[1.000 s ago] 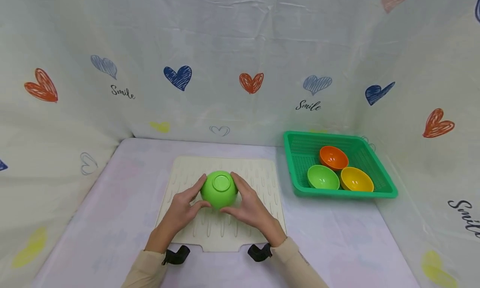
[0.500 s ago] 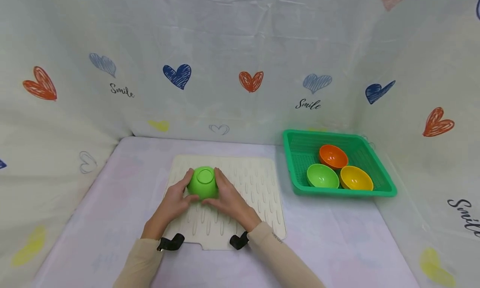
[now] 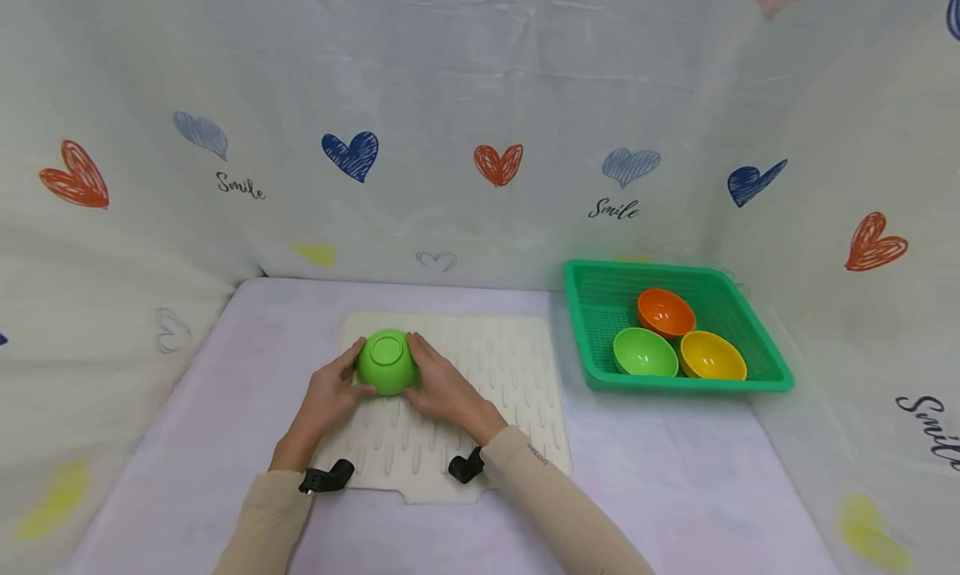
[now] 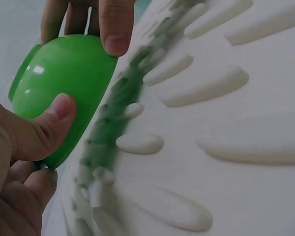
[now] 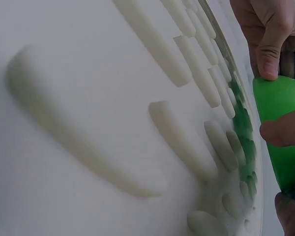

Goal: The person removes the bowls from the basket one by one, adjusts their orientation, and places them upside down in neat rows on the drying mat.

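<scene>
A green bowl (image 3: 387, 362) is upside down, foot ring up, over the back left part of a cream drying mat (image 3: 450, 458) with raised ridges. My left hand (image 3: 330, 396) grips its left side, thumb at the front and fingers around behind. On the opposite side my right hand (image 3: 446, 392) grips it the same way. In the left wrist view the bowl (image 4: 64, 78) has its rim facing the ridges, with a strip of mat showing beside it. The right wrist view shows the bowl (image 5: 282, 103) at the right edge, between both hands.
At the back right stands a green plastic basket (image 3: 581, 342). Inside it sit an orange bowl (image 3: 666, 312), a light green bowl (image 3: 645, 352) and a yellow bowl (image 3: 712, 356), all upright. A white curtain (image 3: 420, 83) printed with hearts surrounds the table (image 3: 660, 475).
Both hands have carried the upside-down green bowl left and slightly back over the mat. The basket and its three bowls stay put.
</scene>
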Action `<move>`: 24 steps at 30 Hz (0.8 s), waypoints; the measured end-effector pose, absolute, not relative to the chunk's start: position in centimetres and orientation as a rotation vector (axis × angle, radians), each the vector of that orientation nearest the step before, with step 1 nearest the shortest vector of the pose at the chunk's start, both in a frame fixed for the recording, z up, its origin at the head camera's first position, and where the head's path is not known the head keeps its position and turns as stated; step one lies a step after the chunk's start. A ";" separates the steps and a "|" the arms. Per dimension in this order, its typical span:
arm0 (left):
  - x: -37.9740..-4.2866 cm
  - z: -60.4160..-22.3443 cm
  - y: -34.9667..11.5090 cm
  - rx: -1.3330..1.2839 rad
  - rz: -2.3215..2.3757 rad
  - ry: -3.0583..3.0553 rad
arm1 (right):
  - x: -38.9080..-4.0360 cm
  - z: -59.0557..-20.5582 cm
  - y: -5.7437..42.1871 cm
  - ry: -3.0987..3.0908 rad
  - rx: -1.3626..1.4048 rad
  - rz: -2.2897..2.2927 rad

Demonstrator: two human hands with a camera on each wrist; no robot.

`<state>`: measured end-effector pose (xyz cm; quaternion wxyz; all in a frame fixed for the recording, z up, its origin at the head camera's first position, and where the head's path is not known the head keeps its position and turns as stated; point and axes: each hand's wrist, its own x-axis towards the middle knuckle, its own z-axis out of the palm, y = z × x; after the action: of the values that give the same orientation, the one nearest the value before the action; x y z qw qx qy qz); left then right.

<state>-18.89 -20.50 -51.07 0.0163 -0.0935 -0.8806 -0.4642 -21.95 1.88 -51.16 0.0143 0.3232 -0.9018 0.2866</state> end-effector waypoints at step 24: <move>-20.9 -52.3 -22.0 -0.086 -1.400 -2.786 | -25.2 -52.2 -1.2 -2.903 0.893 1.112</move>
<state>-20.87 -21.95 -52.31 0.0112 -0.0275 -0.8931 -0.4489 -25.15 -1.16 -52.17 -0.0464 0.2759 -0.8965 0.3435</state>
